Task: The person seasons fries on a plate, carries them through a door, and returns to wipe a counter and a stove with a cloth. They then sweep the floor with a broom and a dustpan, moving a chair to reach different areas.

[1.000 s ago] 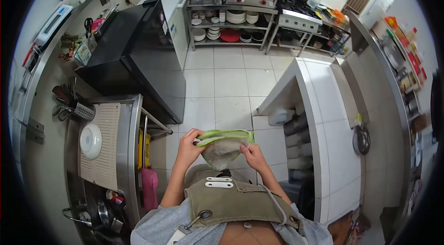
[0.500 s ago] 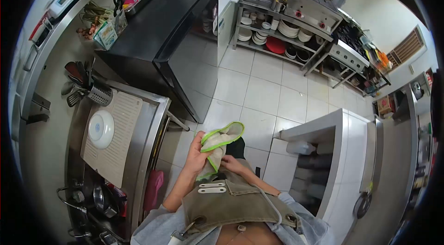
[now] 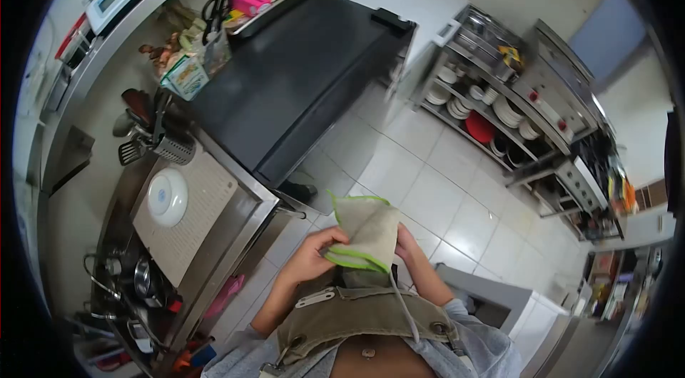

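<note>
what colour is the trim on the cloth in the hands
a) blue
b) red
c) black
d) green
d: the cloth, held between the left hand and the right hand, is pale with a bright green edge all round.

matt cloth [image 3: 369, 232], glossy floor tiles [image 3: 442, 196], brushed metal counter [image 3: 235, 224].
</note>
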A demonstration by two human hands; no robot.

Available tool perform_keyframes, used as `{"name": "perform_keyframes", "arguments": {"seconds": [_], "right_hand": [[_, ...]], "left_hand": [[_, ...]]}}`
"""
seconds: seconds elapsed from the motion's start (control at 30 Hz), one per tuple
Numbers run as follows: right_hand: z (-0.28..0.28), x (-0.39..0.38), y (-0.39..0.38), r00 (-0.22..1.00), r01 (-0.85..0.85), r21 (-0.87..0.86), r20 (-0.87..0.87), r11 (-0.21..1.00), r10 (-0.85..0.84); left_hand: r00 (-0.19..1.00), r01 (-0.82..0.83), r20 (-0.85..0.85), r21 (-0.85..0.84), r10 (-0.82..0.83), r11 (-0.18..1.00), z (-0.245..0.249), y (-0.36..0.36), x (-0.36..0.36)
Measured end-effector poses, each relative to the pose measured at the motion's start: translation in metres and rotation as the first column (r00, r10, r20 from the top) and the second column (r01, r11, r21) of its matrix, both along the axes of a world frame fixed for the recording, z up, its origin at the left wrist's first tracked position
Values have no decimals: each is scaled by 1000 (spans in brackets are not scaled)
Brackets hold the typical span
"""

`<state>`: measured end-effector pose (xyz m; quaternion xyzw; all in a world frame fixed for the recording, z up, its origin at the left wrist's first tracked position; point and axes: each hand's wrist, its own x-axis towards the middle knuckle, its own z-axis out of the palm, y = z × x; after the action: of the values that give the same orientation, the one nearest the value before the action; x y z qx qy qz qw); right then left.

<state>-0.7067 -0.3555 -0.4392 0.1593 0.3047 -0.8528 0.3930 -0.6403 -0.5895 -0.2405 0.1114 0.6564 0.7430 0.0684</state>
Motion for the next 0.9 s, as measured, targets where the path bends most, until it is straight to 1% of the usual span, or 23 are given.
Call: {"name": "perform_keyframes", "arguments": {"seconds": [0.03,0.07,0.1,0.17,0.2,0.3,0.33,0.37,0.4,0.43,0.47,0.5,0.53,0.57,0.6,0.63,0.67,0.7,0.73,0.77,0.8,0.83,0.9], "right_hand": [[1,-17,3,996,-85,73,-32,994,87],[5,-29,3,987,-138,155,-62,978,149],[8,-37,-1,982,-177,152,-44,972,186],[18,-47,-9,928,-349,385,17,854,372],[12,-49,-18,934,-357,266,121,895,337],[7,-40,-41,878,-471,316,75,824,473],[-17,-32,-44,834,-530,377,71,759,547],[-40,-25,-45,814,-559,371,75,741,576],[-60,-17,-46,701,-627,424,-59,653,711],[-71,-10,-55,555,-665,484,-190,569,810],[-47,-5,-69,528,-666,554,-122,499,841],[-112,4,-66,533,-755,365,-144,546,834],[-111,13,-74,542,-792,279,-88,543,836],[-99,23,-85,543,-821,192,-27,537,840],[-126,30,-83,521,-836,193,-16,514,854],[-135,37,-91,515,-833,-159,123,529,848],[-142,46,-97,462,-700,-482,258,527,849],[-145,49,-95,512,-779,-295,210,553,833],[-80,49,-119,531,-834,-79,158,547,833],[-7,49,-147,524,-850,139,123,508,843],[-46,57,-152,535,-843,141,127,519,835],[-69,66,-150,568,-791,-124,217,599,794],[-77,77,-136,513,-811,-284,71,511,855]], "left_hand": [[999,28,25,1,-28,1000,-2,-4,-4],[1000,13,-11,-61,-14,998,-8,-9,-6],[1000,-23,8,-61,24,998,-11,-12,-6],[996,-85,24,-161,90,983,-16,-14,0],[990,-127,33,-156,134,979,-18,-14,4],[969,-211,90,-179,229,961,-26,-13,15],[972,-187,108,-169,207,968,-34,-14,19],[976,-159,126,-162,180,974,-38,-15,23],[980,-146,115,-147,163,978,-38,-18,26],[975,-165,120,-160,185,973,-34,-22,29],[981,-124,133,-141,143,982,-26,-27,32],[985,-84,142,-116,100,990,-22,-31,37],[990,-93,92,-125,105,988,-25,-34,45],[987,-116,94,-119,128,986,-27,-40,54],[988,-93,113,-126,107,988,-27,-46,63],[987,-70,134,-132,88,989,-27,-50,75],[980,-177,69,-98,184,979,-32,-54,89],[976,-199,73,-96,206,975,-37,-60,105],[928,-359,78,-87,365,929,-41,-69,123],[855,-507,82,-79,513,858,-47,-78,141],[734,-675,86,-21,674,738,-56,-87,159],[584,-811,104,37,805,584,-67,-94,178],[274,-961,227,89,935,261,-82,-113,210]]}}
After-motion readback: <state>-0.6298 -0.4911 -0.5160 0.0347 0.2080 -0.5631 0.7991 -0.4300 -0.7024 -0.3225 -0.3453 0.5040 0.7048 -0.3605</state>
